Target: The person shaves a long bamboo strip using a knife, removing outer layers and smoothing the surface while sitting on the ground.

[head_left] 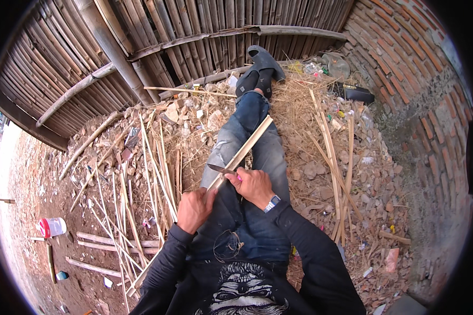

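A long pale bamboo strip (251,142) runs slantwise across my outstretched legs, its far end past my knees and its near end beside my left forearm. My left hand (194,209) is closed around the strip, thumb on top. In my right hand (253,187) is a knife, gripped by a pink handle that shows between the fingers. The knife's dark blade (220,168) points left and lies across the strip, just beyond my left hand. A wristwatch (272,203) sits on my right wrist. Loose thin fibres (229,245) rest on my lap.
Several split bamboo strips (156,168) lie to my left, and more strips (331,152) to my right. A white and red tub (52,227) stands at far left. Rubble and litter cover the ground. A bamboo wall (205,21) rises ahead, a brick wall (433,121) at right.
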The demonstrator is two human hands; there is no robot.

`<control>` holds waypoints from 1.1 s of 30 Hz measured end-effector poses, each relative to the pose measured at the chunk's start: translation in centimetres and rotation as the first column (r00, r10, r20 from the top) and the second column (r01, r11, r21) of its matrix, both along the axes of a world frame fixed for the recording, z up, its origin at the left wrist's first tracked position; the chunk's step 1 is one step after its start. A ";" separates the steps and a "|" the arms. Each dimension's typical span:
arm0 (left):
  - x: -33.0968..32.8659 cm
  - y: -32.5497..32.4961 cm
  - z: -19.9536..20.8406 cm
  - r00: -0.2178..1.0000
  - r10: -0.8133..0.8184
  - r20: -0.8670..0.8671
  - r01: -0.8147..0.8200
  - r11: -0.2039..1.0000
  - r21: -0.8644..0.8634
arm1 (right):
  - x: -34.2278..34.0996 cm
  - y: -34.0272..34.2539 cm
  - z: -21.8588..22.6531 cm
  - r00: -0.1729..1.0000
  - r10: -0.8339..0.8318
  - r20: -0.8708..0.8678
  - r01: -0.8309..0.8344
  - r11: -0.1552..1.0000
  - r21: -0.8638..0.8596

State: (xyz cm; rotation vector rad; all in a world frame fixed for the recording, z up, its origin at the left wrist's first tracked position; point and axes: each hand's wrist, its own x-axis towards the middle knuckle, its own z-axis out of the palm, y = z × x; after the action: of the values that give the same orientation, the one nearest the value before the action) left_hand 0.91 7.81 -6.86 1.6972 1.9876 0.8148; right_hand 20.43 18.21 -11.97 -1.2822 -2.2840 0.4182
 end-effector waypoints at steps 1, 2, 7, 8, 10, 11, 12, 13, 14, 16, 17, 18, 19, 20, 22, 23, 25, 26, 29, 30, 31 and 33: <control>-0.4 -0.3 0.3 1.000 -0.010 -0.010 0.010 1.000 -0.014 | 0.3 0.9 -0.1 0.992 -0.126 0.024 0.126 0.992 0.012; -0.9 -0.8 0.7 1.000 -0.023 -0.020 0.022 0.999 -0.031 | 1.4 2.6 -0.3 0.967 -0.252 0.046 0.252 0.968 0.024; -2.4 -4.5 0.1 0.993 -0.101 -0.057 0.099 0.994 -0.044 | 10.1 6.7 -0.6 0.927 -0.362 0.096 0.358 0.932 0.057; -1.9 -4.3 0.9 0.994 -0.098 -0.056 0.094 0.993 -0.070 | 9.4 6.3 0.7 0.931 -0.363 0.042 0.362 0.932 0.032; -1.3 -3.5 1.0 0.999 -0.046 -0.007 0.045 0.997 -0.062 | 7.6 5.1 3.8 0.954 -0.297 -0.032 0.299 0.953 0.050; -0.8 -3.2 1.0 0.999 -0.026 0.018 0.027 0.998 -0.064 | 6.5 3.8 4.7 0.974 -0.226 -0.028 0.227 0.974 0.014; -0.6 -2.8 1.4 0.999 -0.033 0.023 0.034 0.998 -0.044 | 5.1 2.2 4.8 0.989 -0.149 0.024 0.148 0.988 0.040; -0.7 -2.7 1.6 0.999 -0.029 0.025 0.030 0.999 -0.034 | 3.4 0.3 5.2 0.999 -0.048 0.008 0.048 0.999 -0.004; -0.7 -2.6 1.8 0.999 -0.026 0.025 0.026 0.999 -0.024 | 2.6 -1.3 4.4 0.996 0.074 0.055 -0.074 0.997 -0.007; -1.0 -2.8 2.5 1.000 -0.018 0.021 0.019 0.999 -0.025 | 2.2 -2.2 3.0 0.994 0.100 0.036 -0.100 0.995 -0.016; -1.2 -3.1 2.8 1.000 -0.012 0.021 0.013 0.999 -0.033 | 2.5 -1.7 2.4 0.997 0.069 0.035 -0.069 0.998 -0.007; -1.2 -3.5 2.8 1.000 -0.011 0.025 0.012 0.999 -0.046 | 3.5 -0.4 2.5 0.997 -0.054 0.056 0.054 0.999 0.001; -1.3 -3.9 2.8 1.000 -0.012 0.024 0.013 0.998 -0.066 | 4.7 1.6 2.6 0.982 -0.176 0.075 0.175 0.984 0.012; -1.6 -4.2 2.8 1.000 -0.011 0.022 0.013 0.996 -0.083 | 5.4 3.2 2.8 0.958 -0.264 0.110 0.265 0.964 0.003; -1.6 -4.1 2.6 0.999 -0.019 0.026 0.021 0.997 -0.074 | 5.4 1.7 2.1 0.987 -0.136 0.091 0.139 0.990 -0.035; -1.5 -4.0 2.2 0.999 -0.022 0.031 0.023 0.998 -0.053 | 4.7 0.2 2.1 0.995 -0.065 0.079 0.070 0.996 -0.059; -1.5 -4.0 1.8 1.000 -0.030 -0.002 0.030 0.999 -0.031 | 2.5 -3.5 2.4 0.991 0.135 0.021 -0.131 0.983 -0.128; -1.5 -4.0 1.7 0.998 -0.039 -0.039 0.038 0.999 -0.030 | 2.4 -3.4 2.9 0.991 0.135 0.023 -0.132 0.988 -0.085; -1.5 -4.2 2.5 0.996 -0.044 -0.075 0.040 0.997 -0.061 | 3.8 0.6 2.6 0.990 -0.136 0.045 0.136 0.991 -0.002; -1.6 -4.2 3.1 0.996 -0.039 -0.080 0.034 0.997 -0.073 | 5.8 3.4 2.0 0.962 -0.257 0.093 0.257 0.966 0.006; -1.7 -4.3 3.1 0.994 -0.069 -0.079 0.063 0.995 -0.080 | 8.1 5.2 1.5 0.915 -0.378 0.144 0.379 0.925 0.021; -2.4 -5.2 2.8 0.991 -0.110 -0.082 0.102 0.990 -0.097 | 9.1 5.0 2.0 0.939 -0.294 0.180 0.300 0.954 -0.012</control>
State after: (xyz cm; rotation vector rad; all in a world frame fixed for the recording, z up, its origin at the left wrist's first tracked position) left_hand -1.51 2.63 -4.03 1.7943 1.9406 0.6120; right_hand 29.58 23.25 -9.95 -1.7137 -2.1779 0.2512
